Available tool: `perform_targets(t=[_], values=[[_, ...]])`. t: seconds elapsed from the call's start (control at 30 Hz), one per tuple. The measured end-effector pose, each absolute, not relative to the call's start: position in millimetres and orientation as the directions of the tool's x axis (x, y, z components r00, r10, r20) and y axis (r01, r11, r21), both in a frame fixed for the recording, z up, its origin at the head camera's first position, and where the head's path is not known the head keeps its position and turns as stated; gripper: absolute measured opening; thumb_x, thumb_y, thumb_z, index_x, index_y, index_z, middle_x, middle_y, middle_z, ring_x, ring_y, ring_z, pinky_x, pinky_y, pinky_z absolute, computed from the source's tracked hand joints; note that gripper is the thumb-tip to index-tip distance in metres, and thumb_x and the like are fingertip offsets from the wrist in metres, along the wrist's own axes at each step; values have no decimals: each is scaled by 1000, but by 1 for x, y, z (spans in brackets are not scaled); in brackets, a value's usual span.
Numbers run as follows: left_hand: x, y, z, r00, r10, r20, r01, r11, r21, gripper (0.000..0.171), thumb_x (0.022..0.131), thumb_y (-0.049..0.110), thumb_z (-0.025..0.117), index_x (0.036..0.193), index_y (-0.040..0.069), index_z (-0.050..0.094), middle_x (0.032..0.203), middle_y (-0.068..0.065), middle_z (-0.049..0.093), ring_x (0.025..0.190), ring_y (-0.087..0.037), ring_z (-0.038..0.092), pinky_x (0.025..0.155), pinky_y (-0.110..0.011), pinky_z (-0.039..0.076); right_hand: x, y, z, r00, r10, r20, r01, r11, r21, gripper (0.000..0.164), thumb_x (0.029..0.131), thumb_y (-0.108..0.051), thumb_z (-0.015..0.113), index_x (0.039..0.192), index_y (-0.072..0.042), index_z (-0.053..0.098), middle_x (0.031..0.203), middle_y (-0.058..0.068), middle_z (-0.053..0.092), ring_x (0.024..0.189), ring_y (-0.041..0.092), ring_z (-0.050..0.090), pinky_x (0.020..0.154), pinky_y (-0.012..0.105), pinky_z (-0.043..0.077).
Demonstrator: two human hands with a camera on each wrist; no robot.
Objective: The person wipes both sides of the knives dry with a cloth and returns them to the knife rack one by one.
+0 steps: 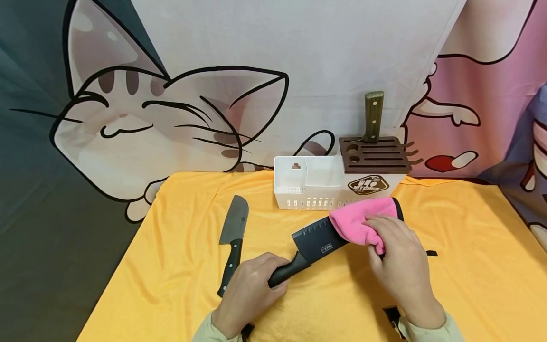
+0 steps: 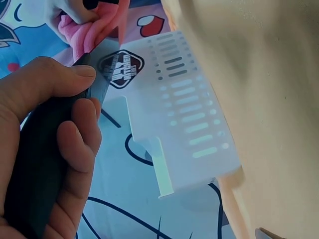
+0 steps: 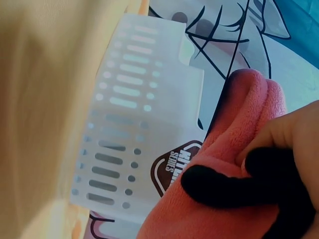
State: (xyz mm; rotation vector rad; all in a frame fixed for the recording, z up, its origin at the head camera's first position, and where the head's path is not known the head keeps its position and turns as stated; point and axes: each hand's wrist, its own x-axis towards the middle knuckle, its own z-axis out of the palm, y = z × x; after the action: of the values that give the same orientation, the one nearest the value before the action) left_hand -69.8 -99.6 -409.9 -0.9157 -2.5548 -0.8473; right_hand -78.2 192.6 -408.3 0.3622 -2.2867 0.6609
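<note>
My left hand (image 1: 255,288) grips the black handle of a cleaver (image 1: 318,241), its fingers curled round it in the left wrist view. The dark blade points up and to the right, off the cloth. Around the blade's far part is a pink towel (image 1: 361,221) with a black edge, which my right hand (image 1: 399,263) pinches against the blade. The towel hides the blade's tip. Left of the cleaver, a second knife (image 1: 234,240) with a grey blade and black riveted handle lies on the yellow tablecloth (image 1: 171,266).
Behind the hands stands a white knife holder (image 1: 309,190) with a brown slotted top (image 1: 376,156). A knife with a green-brown handle (image 1: 373,116) is upright in it. Hooks jut from its right side. A cartoon-printed curtain (image 1: 205,109) hangs behind the table.
</note>
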Motion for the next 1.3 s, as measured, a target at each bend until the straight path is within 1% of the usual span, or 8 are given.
perform_targets(t=[0.17, 0.33, 0.5, 0.67, 0.9, 1.0, 1.13, 1.3], values=[[-72, -102, -411, -750, 468, 468, 654, 633, 414, 30, 69, 10, 90, 95, 12, 75, 90, 6, 70, 76, -5, 66, 70, -22, 55, -77, 195, -407, -705, -32, 708, -400, 843, -360, 27, 76, 1, 56, 98, -1, 71, 100, 15, 70, 105, 36, 61, 92, 46, 41], [-73, -105, -412, -752, 452, 480, 647, 644, 408, 31, 68, 11, 90, 95, 13, 75, 89, 7, 70, 74, -4, 66, 68, -23, 55, -76, 196, -406, -685, 38, 727, -356, 853, -380, 23, 82, -9, 50, 91, 0, 69, 91, 15, 69, 96, 35, 62, 87, 43, 43], [-76, -108, -412, -728, 443, 524, 664, 645, 378, 30, 67, 12, 90, 93, 13, 74, 87, 7, 70, 71, -4, 65, 63, -21, 53, -78, 197, -404, -616, 113, 780, -360, 840, -406, 27, 84, -12, 48, 90, 1, 71, 88, 16, 69, 89, 36, 62, 88, 28, 40], [-77, -110, -412, -710, 439, 551, 682, 622, 385, 29, 66, 9, 88, 91, 12, 74, 84, 7, 69, 68, -2, 61, 61, -19, 51, -79, 197, -402, -555, 154, 818, -390, 820, -419, 29, 83, -10, 47, 90, 3, 71, 86, 18, 68, 88, 39, 61, 95, 17, 37], [-77, -109, -412, -710, 425, 561, 684, 603, 410, 23, 69, 10, 83, 89, 12, 72, 81, 9, 66, 63, 1, 53, 56, -13, 44, -77, 192, -394, -479, 230, 847, -405, 799, -445, 27, 82, -9, 49, 87, 6, 72, 85, 20, 68, 89, 42, 60, 98, 17, 39], [-78, -109, -412, -710, 418, 567, 682, 608, 406, 21, 71, 12, 81, 89, 13, 72, 81, 10, 66, 64, 1, 53, 57, -13, 45, -77, 190, -391, -461, 247, 852, -412, 791, -452, 27, 81, -9, 50, 88, 7, 72, 86, 22, 69, 89, 43, 60, 98, 17, 40], [-78, -109, -413, -724, 409, 556, 668, 617, 416, 17, 75, 14, 79, 90, 14, 72, 80, 11, 65, 64, 2, 52, 57, -13, 44, -77, 187, -388, -445, 243, 862, -443, 777, -448, 28, 81, -9, 51, 88, 8, 72, 85, 22, 68, 88, 43, 59, 98, 17, 41], [-79, -108, -414, -745, 400, 534, 647, 626, 435, 11, 80, 14, 76, 90, 14, 72, 82, 11, 64, 66, 1, 52, 58, -13, 44, -77, 181, -383, -404, 207, 891, -532, 739, -413, 28, 82, -11, 53, 87, 8, 72, 84, 23, 68, 88, 42, 59, 98, 21, 43]])
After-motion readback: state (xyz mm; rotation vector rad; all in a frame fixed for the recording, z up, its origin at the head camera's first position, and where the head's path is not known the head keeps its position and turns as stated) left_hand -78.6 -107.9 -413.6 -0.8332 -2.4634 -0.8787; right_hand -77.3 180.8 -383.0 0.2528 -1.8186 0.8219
